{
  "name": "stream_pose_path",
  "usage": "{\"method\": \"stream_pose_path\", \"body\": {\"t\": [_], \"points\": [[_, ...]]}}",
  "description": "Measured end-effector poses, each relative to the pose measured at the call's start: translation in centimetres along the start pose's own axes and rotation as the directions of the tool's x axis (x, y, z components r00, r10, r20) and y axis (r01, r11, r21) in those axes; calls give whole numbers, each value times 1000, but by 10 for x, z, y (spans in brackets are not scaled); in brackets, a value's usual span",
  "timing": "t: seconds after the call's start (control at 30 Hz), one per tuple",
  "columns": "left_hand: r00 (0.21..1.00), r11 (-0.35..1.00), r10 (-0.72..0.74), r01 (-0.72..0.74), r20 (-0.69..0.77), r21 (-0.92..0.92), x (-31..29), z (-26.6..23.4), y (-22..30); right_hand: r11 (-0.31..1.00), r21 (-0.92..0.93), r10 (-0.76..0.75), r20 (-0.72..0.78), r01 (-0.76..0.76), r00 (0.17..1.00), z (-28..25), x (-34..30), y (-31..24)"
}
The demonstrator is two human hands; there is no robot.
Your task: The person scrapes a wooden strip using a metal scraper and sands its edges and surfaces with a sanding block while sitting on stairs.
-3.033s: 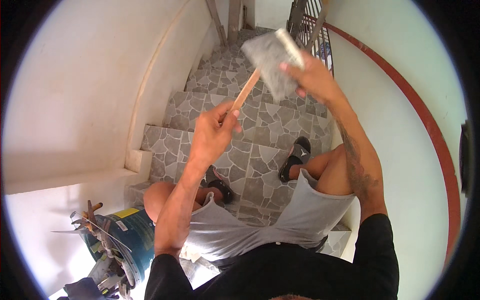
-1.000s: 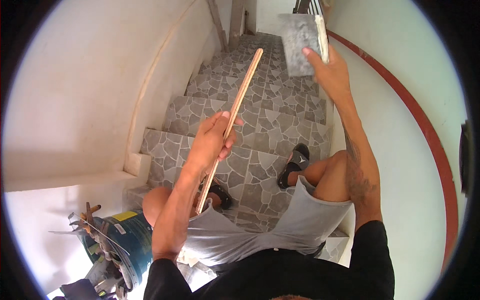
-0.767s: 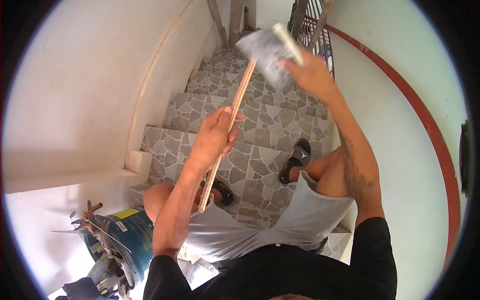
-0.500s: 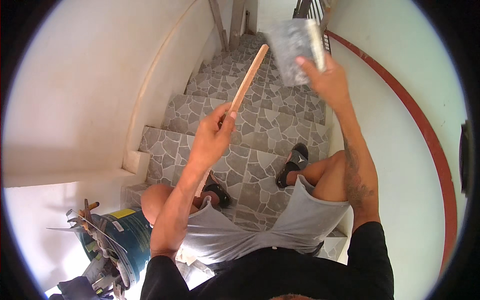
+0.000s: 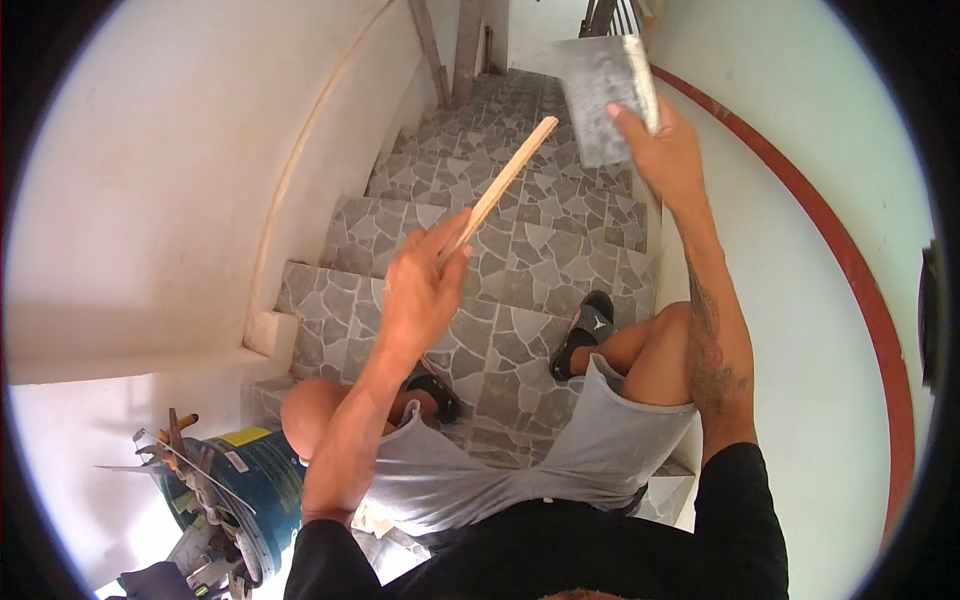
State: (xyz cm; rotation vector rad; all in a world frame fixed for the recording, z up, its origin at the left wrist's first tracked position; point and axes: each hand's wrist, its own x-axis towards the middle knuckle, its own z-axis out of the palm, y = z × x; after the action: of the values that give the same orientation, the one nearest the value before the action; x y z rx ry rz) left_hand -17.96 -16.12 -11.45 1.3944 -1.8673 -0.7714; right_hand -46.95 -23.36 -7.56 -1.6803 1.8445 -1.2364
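Observation:
My left hand (image 5: 425,290) is closed round the lower part of a slim wooden strip (image 5: 510,172), whose pale tip slants up and to the right above the steps. Up at the right, my right hand (image 5: 665,155) grips a flat grey rectangular pad (image 5: 598,100) by its right side, thumb across its scuffed face. A whitish edge runs down that side; whether it is a sanding sheet or a block I cannot tell. The strip's tip and the pad are apart, with a small gap between them.
I sit above stone-patterned tiled stairs (image 5: 500,345) that drop away ahead. A dark green bucket (image 5: 275,480) with tools is at my lower left. Pale walls flank the stairs, the right one with a curved red band (image 5: 790,180). A dark railing (image 5: 612,18) stands at the far end.
The strip has tilted further right and its tip has dropped; its paler face now shows. The pad has shifted slightly right and looks less blurred.

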Motion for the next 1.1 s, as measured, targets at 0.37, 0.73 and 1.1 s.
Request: {"method": "stream_pose_path", "body": {"t": [0.37, 0.73, 1.1], "points": [[999, 1000, -9, 8, -35, -14, 4, 3, 8, 988, -121, 93, -16, -95, 995, -16, 20, 33], [997, 995, 19, -11, -75, 103, 4, 3, 3, 981, -42, -163, 367, 192, 916, 19, -19, -6], [995, 979, -85, 92, 49, -181, 2, 3, -8, 962, 42, -250, 535, 270, 807, 20, -42, -28]]}}
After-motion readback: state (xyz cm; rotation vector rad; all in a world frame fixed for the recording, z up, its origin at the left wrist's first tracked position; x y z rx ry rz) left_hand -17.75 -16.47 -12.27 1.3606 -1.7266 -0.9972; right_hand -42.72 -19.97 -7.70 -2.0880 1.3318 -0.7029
